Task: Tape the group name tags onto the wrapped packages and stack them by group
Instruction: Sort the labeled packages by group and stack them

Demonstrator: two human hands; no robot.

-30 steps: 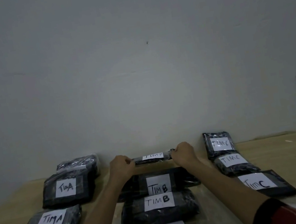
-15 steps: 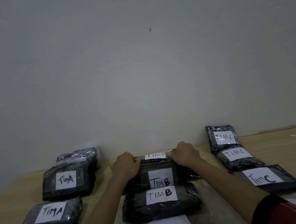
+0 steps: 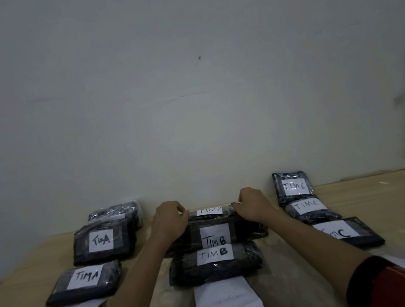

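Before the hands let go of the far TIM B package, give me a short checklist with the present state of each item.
1. Left hand and right hand each hold one end of the far TIM B package: ok.
2. Its tag faces up, readable: ok.
3. It sits in the middle column, behind the middle TIM B package: ok.
4. Whether it rests fully down or is lifted: cannot tell.
5. Tape holding its tag: cannot tell.
6. TIM A package and TIM C package stay in their own columns: ok.
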